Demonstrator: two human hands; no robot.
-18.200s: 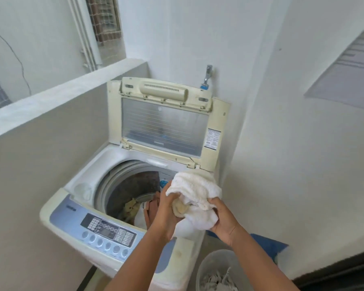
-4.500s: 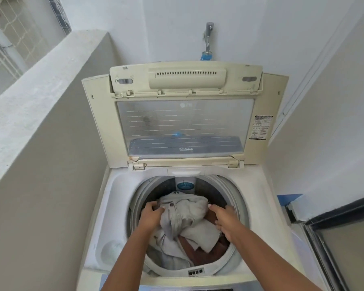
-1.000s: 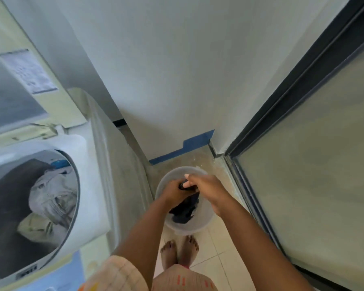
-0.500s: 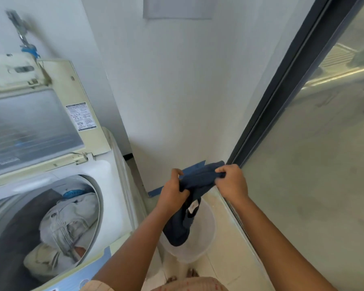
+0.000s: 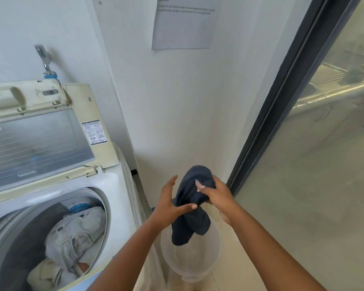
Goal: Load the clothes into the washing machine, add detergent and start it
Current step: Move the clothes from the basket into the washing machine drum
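White-walled laundry nook: dark garment (image 5: 192,206) now lifted clear of bucket (image 5: 190,261). Right hand (image 5: 218,197) pinches it; left hand (image 5: 169,204) spread, touching. Washer (image 5: 118,198) open, part-loaded; loading appears near done.

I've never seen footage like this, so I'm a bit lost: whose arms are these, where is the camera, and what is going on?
There is no robot here. A person wears a wide-angle camera on the head, so you look down along their own two arms. The right hand grips a dark blue garment, bunched up and hanging above a clear plastic bucket on the tiled floor. The left hand is spread open beside the garment, thumb touching it. To the left stands a top-loading washing machine with its lid raised; pale clothes already lie in its drum. A paper notice hangs on the wall, a tap sits above the machine, and a glass door is on the right.
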